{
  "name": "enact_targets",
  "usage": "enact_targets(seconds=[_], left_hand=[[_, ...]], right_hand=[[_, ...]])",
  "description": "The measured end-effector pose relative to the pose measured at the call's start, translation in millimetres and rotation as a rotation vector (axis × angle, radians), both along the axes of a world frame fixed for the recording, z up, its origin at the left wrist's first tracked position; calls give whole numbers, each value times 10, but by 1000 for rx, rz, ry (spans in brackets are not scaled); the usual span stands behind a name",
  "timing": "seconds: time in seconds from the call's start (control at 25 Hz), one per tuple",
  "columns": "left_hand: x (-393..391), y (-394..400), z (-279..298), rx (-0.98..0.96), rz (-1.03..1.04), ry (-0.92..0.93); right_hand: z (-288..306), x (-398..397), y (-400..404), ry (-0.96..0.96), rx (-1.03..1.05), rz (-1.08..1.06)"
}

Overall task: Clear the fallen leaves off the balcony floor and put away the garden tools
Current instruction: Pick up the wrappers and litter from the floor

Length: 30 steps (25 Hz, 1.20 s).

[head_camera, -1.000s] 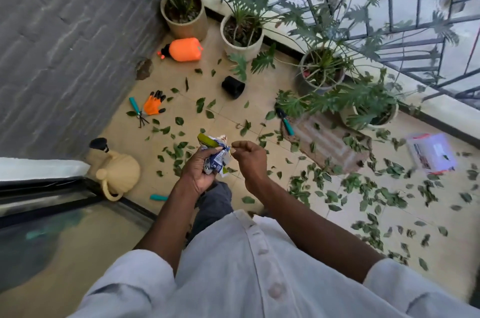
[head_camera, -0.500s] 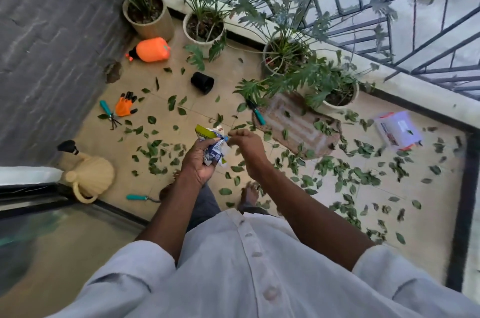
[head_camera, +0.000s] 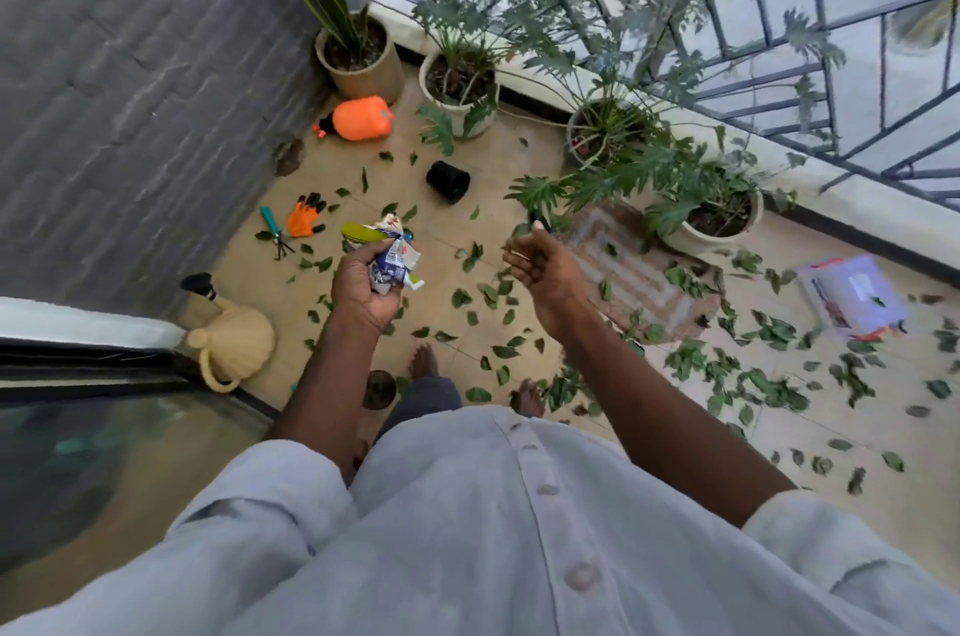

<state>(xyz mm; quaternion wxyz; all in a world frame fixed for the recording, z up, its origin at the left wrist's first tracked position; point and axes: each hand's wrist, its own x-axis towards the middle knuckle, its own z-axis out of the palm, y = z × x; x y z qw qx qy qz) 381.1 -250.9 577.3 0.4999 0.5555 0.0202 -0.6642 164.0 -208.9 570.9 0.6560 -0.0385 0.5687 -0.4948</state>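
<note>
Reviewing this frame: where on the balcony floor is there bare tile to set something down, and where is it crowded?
Bare tile lies between the orange sprayer, the black pot and the glove, and along the bottom right edge. Leaves crowd the floor from the mat rightward and below the left hand.

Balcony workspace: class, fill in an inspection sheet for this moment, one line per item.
Surface: tiled floor, strewn with leaves.
Job's things: orange glove and teal hand tool lie by the wall; orange sprayer on its side.
Clutter: black pot tipped over; mat; plastic packet.
Grippers: left hand grips crumpled wrappers; right hand open, empty.
Cables: nothing seen.
Surroundings: potted plants, railing, grey wall.
</note>
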Motion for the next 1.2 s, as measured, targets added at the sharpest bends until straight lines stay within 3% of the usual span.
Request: enact_targets(seconds=[0.2, 0.44, 0.76, 0.88, 1.04, 1.2], left_hand=[[512, -58, 106, 18, 114, 22], [378, -156, 185, -41, -35, 64], [396, -427, 246, -104, -159, -18], [390, -459, 239, -150, -204, 74], [229, -487, 412, -113, -232, 238], [-101, -492, 416, -176, -419, -59]], right_hand=[[150, 333, -225, 52, -28, 58], [297, 1356, -594, 123, -40, 171], [202, 1961, -924, 59, -77, -2], [215, 1940, -910, -20, -121, -76], [342, 1764, -933, -93, -114, -329], [425, 1592, -756, -357, -124, -548]])
